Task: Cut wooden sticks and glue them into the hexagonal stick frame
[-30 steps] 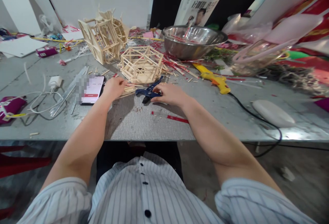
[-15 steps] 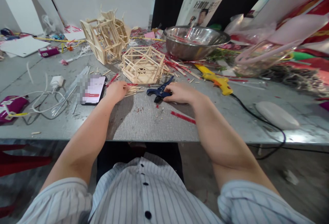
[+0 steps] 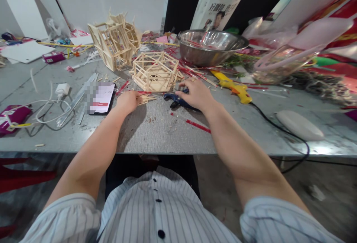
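My left hand [image 3: 128,101] rests on the table with its fingers closed at the near ends of a small bunch of thin wooden sticks [image 3: 147,99]. Dark blue hand cutters [image 3: 178,101] lie on the tabletop to the right of the sticks, jaws pointing left. Over their handles is my right hand [image 3: 195,93], thumb and forefinger apart, with the thumb against the tool; its other fingers are partly hidden. Just behind both hands stands a hexagonal frame of glued sticks [image 3: 154,73]. A taller stick frame [image 3: 114,44] leans farther back on the left.
A phone [image 3: 100,99] lies left of my left hand, near a white charger [image 3: 62,89] and cables. To the right are a yellow glue gun [image 3: 235,88] with a black cord and a white mouse-shaped object [image 3: 300,125]. A steel bowl [image 3: 213,48] and red strips [image 3: 198,126] are also here.
The blue cutters have turned and shifted slightly right, their handles now under my right palm. My right hand has moved up, its fingers looser. My left hand has barely moved.
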The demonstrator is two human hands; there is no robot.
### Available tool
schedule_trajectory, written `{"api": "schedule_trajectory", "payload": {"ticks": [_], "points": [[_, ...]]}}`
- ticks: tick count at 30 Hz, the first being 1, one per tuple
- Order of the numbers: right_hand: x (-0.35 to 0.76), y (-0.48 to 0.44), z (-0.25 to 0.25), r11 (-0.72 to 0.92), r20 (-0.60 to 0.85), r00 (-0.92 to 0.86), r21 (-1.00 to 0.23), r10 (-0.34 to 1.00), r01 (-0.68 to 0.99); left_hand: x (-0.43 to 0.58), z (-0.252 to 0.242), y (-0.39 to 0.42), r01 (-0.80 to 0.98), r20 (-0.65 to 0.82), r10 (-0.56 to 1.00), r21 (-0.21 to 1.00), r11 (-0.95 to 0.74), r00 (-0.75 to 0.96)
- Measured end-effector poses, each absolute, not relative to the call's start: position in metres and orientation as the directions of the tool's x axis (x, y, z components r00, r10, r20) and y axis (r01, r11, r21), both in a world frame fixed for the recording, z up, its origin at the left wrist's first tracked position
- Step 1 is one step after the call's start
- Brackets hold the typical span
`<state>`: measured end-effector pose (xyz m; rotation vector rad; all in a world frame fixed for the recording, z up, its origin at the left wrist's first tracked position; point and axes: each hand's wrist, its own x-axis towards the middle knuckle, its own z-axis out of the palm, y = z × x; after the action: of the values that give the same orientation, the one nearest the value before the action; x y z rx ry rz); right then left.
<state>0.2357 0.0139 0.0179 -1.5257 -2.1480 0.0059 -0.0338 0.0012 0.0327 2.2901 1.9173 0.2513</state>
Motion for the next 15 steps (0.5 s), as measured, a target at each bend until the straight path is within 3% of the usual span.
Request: {"api": "schedule_trajectory", "payload": {"ticks": [6, 15], "points": [[0.221, 0.028, 0.02, 0.453, 0.583, -0.207, -0.315, 0.786, 0.834, -0.033, 0.034, 0.002, 0.973, 0.001, 0.986, 0.158, -0.165, 0.167], [0.202, 0.059, 0.027, 0.468, 0.518, -0.258, -0.329, 0.816, 0.82, -0.032, 0.035, 0.002, 0.972, -0.03, 0.983, 0.16, -0.175, 0.182]]}}
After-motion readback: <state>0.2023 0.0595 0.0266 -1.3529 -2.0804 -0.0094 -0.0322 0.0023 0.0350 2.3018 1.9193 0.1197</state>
